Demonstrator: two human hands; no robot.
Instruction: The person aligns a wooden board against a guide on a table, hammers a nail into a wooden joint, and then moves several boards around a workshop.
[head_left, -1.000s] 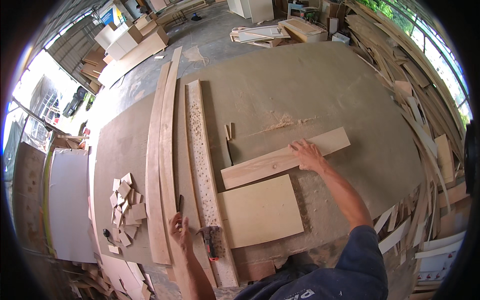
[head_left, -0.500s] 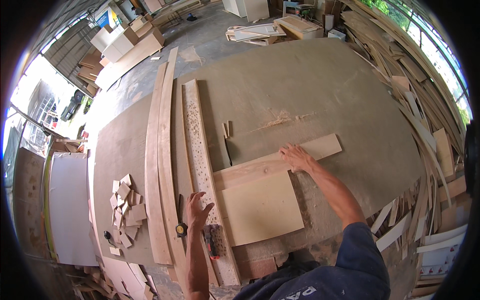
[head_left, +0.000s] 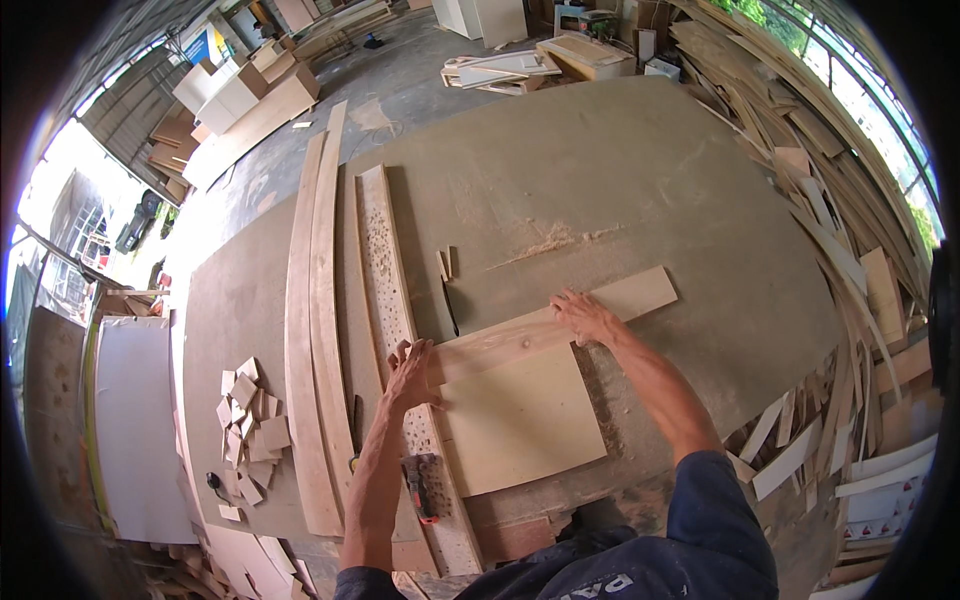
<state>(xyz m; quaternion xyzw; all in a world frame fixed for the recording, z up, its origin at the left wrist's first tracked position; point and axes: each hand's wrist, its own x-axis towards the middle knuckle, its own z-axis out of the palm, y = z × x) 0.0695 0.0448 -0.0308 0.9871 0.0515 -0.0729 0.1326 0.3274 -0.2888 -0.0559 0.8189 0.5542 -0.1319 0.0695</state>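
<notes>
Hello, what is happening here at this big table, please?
A person is working with both bare hands on a long wooden plank lying across a large brown worktable. The left hand presses on the plank's left end, the right hand lies flat near its middle. The plank rests along the top edge of a pale square board. Small wood offcuts sit piled to the left.

Pale tan plank (head_left: 560,325), hole-speckled strip (head_left: 385,260), navy sleeve (head_left: 720,500).

A single head-worn fisheye view looks steeply down from above the near edge of the counter (head_left: 620,180), close over it. It faces toward the far edge, where the workshop floor (head_left: 400,85) curves along the rim.
</notes>
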